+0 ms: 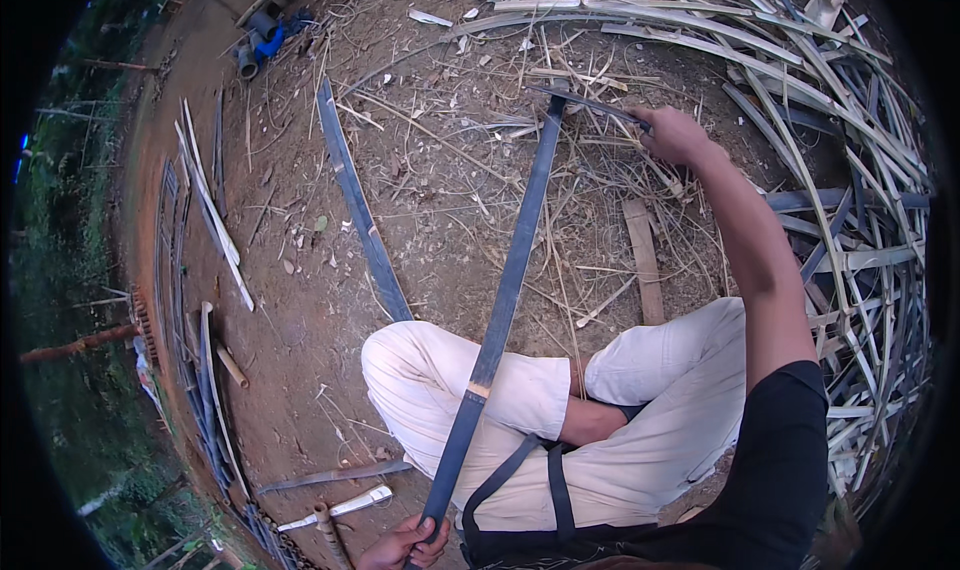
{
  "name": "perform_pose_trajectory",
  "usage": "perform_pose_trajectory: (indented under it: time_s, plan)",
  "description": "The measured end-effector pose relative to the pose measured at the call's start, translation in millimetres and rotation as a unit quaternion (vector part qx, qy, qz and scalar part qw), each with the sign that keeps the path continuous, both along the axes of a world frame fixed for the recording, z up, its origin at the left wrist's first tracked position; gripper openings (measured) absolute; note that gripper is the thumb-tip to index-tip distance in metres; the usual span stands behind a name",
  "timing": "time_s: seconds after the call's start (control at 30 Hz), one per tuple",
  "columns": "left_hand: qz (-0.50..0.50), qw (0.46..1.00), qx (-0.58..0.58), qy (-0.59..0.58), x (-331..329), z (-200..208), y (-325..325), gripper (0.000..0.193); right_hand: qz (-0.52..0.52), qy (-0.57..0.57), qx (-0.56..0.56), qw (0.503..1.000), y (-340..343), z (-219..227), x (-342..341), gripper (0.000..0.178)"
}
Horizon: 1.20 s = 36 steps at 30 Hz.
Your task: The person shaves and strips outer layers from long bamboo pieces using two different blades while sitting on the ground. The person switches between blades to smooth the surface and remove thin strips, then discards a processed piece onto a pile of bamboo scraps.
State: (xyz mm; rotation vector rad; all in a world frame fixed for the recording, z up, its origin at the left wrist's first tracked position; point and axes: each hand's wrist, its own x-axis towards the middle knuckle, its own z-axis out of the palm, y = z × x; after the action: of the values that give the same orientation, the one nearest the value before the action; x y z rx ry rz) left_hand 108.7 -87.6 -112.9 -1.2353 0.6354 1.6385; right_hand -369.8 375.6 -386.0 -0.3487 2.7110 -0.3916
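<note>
Bare brown ground (285, 335) spreads across the scene. On the right, a tangled pile of split strips (850, 260) crowds close to the right arm, its far end curving leftward. The person's folded legs (640, 430), in pale trousers, fill the near middle, directly under the work. Over the left one slants a long dark strip (505, 300), running from near left to far middle. On the left, a row of slender poles and strips (192, 400) lies along the ground's edge; closer in, a second dark strip (362, 210) ends at the left knee. A flat brown slat (642, 260) lies beyond the right leg. Far left sit grey tubes (247, 67) beside something blue (270, 42). A knife (600, 108) crosses the long dark strip's far end; contact is unclear. Well apart, the right hand (680, 135) grips the knife's handle, the left hand (405, 544) wraps the strip's near end.
</note>
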Motion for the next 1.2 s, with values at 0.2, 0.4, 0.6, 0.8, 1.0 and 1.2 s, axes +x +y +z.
perform_pose_trajectory:
  time_s: [0.2, 0.4, 0.6, 0.8, 1.0, 1.2]
  plan:
    - [-0.012, 1.000, 0.002, -0.006, -5.0, -2.1, -6.1, 0.036, 0.040, 0.024, 0.010, 0.999, -10.7, -4.5, 1.5, 0.051]
    - [-0.072, 0.992, -0.102, -0.035, -22.5, 12.4, 19.2, 0.038, 0.017, -0.013, -0.014, 1.000, -28.4, 1.5, -5.6, 0.051]
    - [-0.132, 0.979, -0.151, -0.028, -24.4, 11.8, 24.3, 0.031, -0.026, 0.027, -0.015, 0.999, -22.4, -15.5, -28.3, 0.054]
    - [-0.148, 0.976, -0.158, -0.007, -11.2, 4.8, 20.1, 0.034, -0.017, 0.017, -0.010, 1.000, -19.0, -15.3, -22.6, 0.049]
    - [0.002, 0.998, -0.032, -0.056, -8.7, -1.6, 1.2, 0.040, -0.012, 0.017, -0.026, 0.999, -20.6, -12.0, 5.4, 0.046]
    - [-0.010, 0.998, -0.030, -0.047, -7.3, -1.5, -4.5, 0.038, -0.028, -0.013, -0.023, 0.999, -21.3, 7.4, 2.4, 0.047]
